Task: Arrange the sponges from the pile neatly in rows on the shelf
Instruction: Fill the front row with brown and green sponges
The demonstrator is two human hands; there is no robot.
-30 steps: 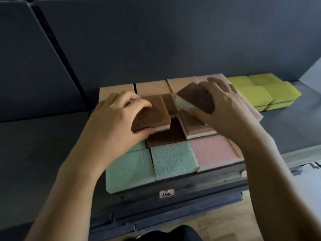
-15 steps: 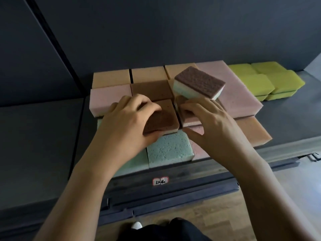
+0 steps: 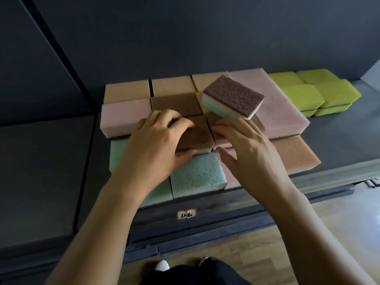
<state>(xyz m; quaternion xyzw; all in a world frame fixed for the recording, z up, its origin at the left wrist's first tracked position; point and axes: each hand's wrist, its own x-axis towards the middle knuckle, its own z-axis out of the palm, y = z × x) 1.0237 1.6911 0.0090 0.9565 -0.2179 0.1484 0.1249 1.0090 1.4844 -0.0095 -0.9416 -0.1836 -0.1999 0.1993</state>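
Note:
Sponges lie in rows on a dark shelf [image 3: 339, 169]: orange ones at the back [image 3: 127, 90], pink ones [image 3: 125, 114], green ones at the front [image 3: 197, 173]. My left hand [image 3: 160, 145] grips a brown-topped sponge [image 3: 198, 135] in the middle, fingers on top and thumb at its front edge. My right hand [image 3: 246, 149] holds the neighbouring brown-topped sponge [image 3: 216, 122], which it mostly hides. A loose sponge [image 3: 232, 97] with a dark brown top and white and teal layers lies tilted on the stack behind my right hand, untouched.
A stack of yellow-green sponges [image 3: 320, 93] sits at the right of the shelf. A dark panel rises behind. A price label [image 3: 186, 213] is on the shelf's front rail. Wooden floor and shoes show below.
My right hand let go of the dark-topped sponge, which now lies tilted on the stack, and came down onto the sponge beside my left hand. My left hand keeps its grip.

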